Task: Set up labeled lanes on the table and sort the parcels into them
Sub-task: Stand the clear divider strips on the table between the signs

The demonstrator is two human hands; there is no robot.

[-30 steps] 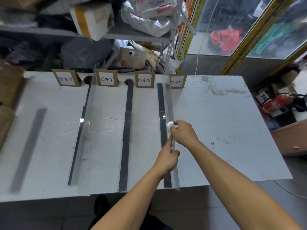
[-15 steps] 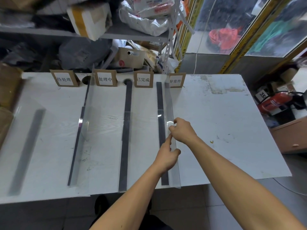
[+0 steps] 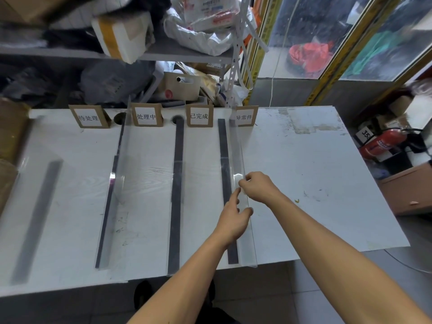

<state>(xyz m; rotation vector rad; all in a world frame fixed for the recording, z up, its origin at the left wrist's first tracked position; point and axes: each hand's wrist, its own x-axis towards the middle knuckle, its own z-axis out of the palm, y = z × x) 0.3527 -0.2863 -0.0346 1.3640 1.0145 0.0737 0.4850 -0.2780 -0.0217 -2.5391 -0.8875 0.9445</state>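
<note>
Clear divider [image 3: 237, 160]: stands on the white table [image 3: 304, 164], beside the rightmost dark strip [image 3: 225, 174].
Right hand [image 3: 256, 187]: pinches the divider's top edge.
Left hand [image 3: 233, 218]: fingers curled, gripping the divider just nearer the table's front edge.

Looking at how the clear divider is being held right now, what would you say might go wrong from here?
1. The right hand pinches only the top edge of the tall clear plastic divider while the left hand steadies it; if either grip loosens, it may tip off the dark strip.
2. Its near end overhangs the white table's front edge, so an arm could knock it.
3. Its far end stands close to the cardboard label card, which it might topple.
</note>
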